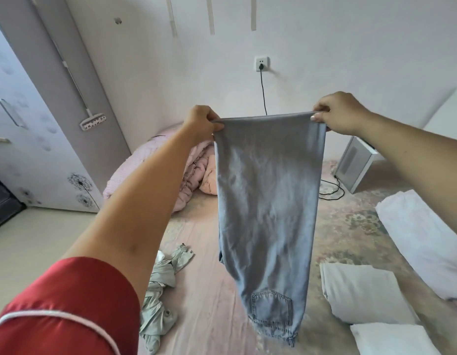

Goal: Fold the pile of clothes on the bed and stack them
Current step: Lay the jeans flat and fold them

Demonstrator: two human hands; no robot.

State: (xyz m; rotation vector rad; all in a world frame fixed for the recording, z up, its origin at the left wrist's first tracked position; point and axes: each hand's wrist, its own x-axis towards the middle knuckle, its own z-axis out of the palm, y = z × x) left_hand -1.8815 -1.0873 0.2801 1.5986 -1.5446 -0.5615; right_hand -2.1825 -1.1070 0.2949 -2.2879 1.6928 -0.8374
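Pinching pale jeans point(267, 201) aloft, both hands point(203, 123) point(336, 112) hang them between crumpled green garment point(159, 290) and folded whites point(363, 293).

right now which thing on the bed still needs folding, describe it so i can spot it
On the pink bed, look at the near left part, beside the red sleeve. The crumpled pale green garment lies there, unlike the flat folded white pieces on the right.
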